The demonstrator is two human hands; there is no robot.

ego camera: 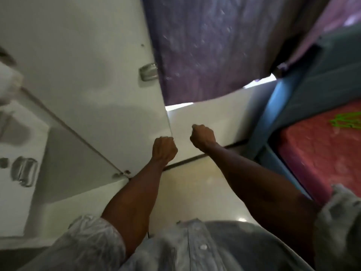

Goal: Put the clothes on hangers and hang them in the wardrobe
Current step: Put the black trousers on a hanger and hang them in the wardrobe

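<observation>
Left hand (164,150) is up at the edge of the white wardrobe door (88,85), fingers curled into a fist right against that edge; whether it actually grips the door or just rests beside it, I cannot tell, the frame is smeared with motion. Right hand (203,136) is close by, just to the right, also balled up with the knuckles toward the camera, and nothing shows inside it. Both forearms reach forward from rolled pale grey shirt sleeves (91,237).

Now the door itself: it swings out at a slant, with a metal handle (148,71) near its right edge and a small hinge (122,174) low down where it meets the cabinet. A second handle (24,171) sits on another white front at far left.

Above the hands, purple patterned fabric (205,47) hangs down, its lower hem just over a white panel (214,122); whether it is a garment on a hanger or a curtain I cannot tell.

Over on the right, a bed with a red patterned mattress (320,153) set in a blue frame (273,114). On that mattress, at the far right edge of view, something bright green (346,120), possibly hangers, too blurred to be sure. Glossy cream floor (195,192) below the arms.
</observation>
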